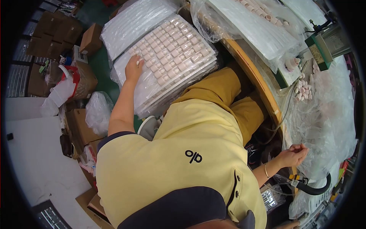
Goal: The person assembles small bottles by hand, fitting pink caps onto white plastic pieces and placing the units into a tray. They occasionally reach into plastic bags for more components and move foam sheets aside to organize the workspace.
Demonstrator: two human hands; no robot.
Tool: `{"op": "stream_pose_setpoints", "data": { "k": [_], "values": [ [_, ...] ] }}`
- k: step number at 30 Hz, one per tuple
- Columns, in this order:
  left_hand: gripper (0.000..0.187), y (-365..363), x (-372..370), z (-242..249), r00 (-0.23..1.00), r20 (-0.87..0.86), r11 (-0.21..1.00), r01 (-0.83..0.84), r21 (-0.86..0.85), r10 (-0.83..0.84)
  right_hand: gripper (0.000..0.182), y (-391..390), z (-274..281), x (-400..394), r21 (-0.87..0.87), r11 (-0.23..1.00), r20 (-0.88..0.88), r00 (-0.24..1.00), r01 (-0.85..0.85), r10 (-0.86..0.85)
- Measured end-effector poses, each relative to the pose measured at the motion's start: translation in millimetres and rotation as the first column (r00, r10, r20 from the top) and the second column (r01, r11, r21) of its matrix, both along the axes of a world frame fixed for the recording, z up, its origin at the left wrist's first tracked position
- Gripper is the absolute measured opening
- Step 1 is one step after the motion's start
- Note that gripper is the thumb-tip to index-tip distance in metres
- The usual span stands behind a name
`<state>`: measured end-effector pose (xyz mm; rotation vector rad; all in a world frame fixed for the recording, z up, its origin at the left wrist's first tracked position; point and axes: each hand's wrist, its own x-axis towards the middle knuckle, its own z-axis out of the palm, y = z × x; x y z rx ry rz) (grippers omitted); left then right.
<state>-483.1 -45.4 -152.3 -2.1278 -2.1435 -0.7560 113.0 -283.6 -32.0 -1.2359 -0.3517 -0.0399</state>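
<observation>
My left hand (133,69) is closed in a pinch at the left edge of a stacked white tray (146,91). A small pale piece shows at its fingertips. Rows of pale pink, short cylindrical pieces (173,49) fill much of the tray's top; clear plastic film shows around its near side. My right hand (295,155) is over the edge of the workbench (263,80), next to crumpled clear plastic sheeting (320,126). Its fingers are curled together, and anything between them is too small to make out.
A second film-wrapped stack (133,26) stands behind the tray. On the bench are a green machine (320,51), a loose pile of pink pieces (303,91) and a black hose (314,189). Cardboard boxes (53,32) and a plastic bag (99,112) lie at the left.
</observation>
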Motion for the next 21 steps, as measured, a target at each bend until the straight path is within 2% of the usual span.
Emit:
{"op": "stream_pose_setpoints", "data": {
  "k": [1, 3, 4, 6, 8, 9, 11, 12, 13, 14, 15, 16, 17, 18, 19, 21],
  "values": [
    [0.031, -3, -1, -8, 1.0, 0.002, 1.0, 0.0, -0.01, 0.0, 0.029, 3, -2, 7, -0.01, 1.0, 0.002, 1.0, 0.0, 0.0],
    [0.047, -6, 2, -24, 0.996, 0.075, 0.999, 0.043, 0.033, -0.045, 0.029, 9, -3, 22, -0.157, 0.986, 0.043, 0.997, -0.063, 0.071],
    [0.047, -6, 5, -28, 0.995, 0.08, 0.998, 0.05, 0.03, -0.052, 0.028, 19, 0, 25, -0.205, 0.978, 0.054, 0.997, -0.035, 0.048],
    [0.056, 0, 6, -32, 0.976, 0.215, 0.997, -0.026, -0.07, 0.041, 0.024, 33, -2, 43, -0.398, 0.916, 0.13, 0.986, -0.047, 0.108],
    [0.057, 9, -12, -56, 0.957, 0.282, 0.997, -0.061, -0.038, 0.069, 0.022, 56, -17, 73, -0.622, 0.782, 0.391, 0.885, 0.052, 0.252],
    [0.059, 18, -20, -62, 0.932, 0.346, 0.994, -0.109, -0.01, 0.106, 0.022, 66, -26, 88, -0.734, 0.667, 0.429, 0.848, 0.128, 0.31],
    [0.054, 29, -21, -48, 0.95, 0.306, 0.966, -0.134, 0.22, 0.062, 0.027, 82, -54, 114, -0.862, 0.446, 0.448, 0.772, 0.24, 0.451],
    [0.051, 29, 5, -17, 0.963, 0.269, 0.945, -0.115, 0.305, 0.03, 0.03, 87, -63, 125, -0.895, 0.352, 0.431, 0.729, 0.273, 0.532],
    [0.047, 28, 42, 29, 0.973, 0.231, 0.917, -0.096, 0.388, 0.004, 0.03, 89, -58, 125, -0.889, 0.353, 0.443, 0.742, 0.292, 0.503],
    [0.034, 34, 78, 64, 0.98, 0.192, 0.885, -0.042, 0.464, -0.054, 0.03, 94, -52, 113, -0.903, 0.309, 0.425, 0.732, 0.299, 0.533],
    [0.034, 47, 108, 88, 0.978, 0.195, 0.88, -0.024, 0.474, -0.079, 0.03, 99, -48, 104, -0.914, 0.268, 0.404, 0.72, 0.303, 0.564],
    [0.028, 59, 136, 110, 0.95, 0.176, 0.893, 0.165, 0.419, -0.258, 0.03, 103, -42, 100, -0.909, 0.276, 0.415, 0.729, 0.312, 0.544],
    [0.023, 71, 163, 129, 0.887, 0.163, 0.864, 0.354, 0.358, -0.431, 0.029, 104, -37, 98, -0.936, 0.205, 0.351, 0.767, 0.285, 0.537],
    [0.021, 85, 194, 145, 0.834, 0.133, 0.807, 0.458, 0.374, -0.535, 0.028, 106, -32, 95, -0.959, 0.131, 0.283, 0.805, 0.252, 0.521],
    [0.019, 102, 225, 158, 0.769, 0.101, 0.737, 0.554, 0.387, -0.631, 0.028, 110, -24, 92, -0.956, 0.139, 0.294, 0.816, 0.259, 0.497],
    [0.023, 142, 273, 172, 0.636, 0.198, 0.665, 0.695, 0.274, -0.746, 0.026, 119, -10, 88, -0.906, 0.205, 0.423, 0.81, 0.371, 0.406]
  ]
}}
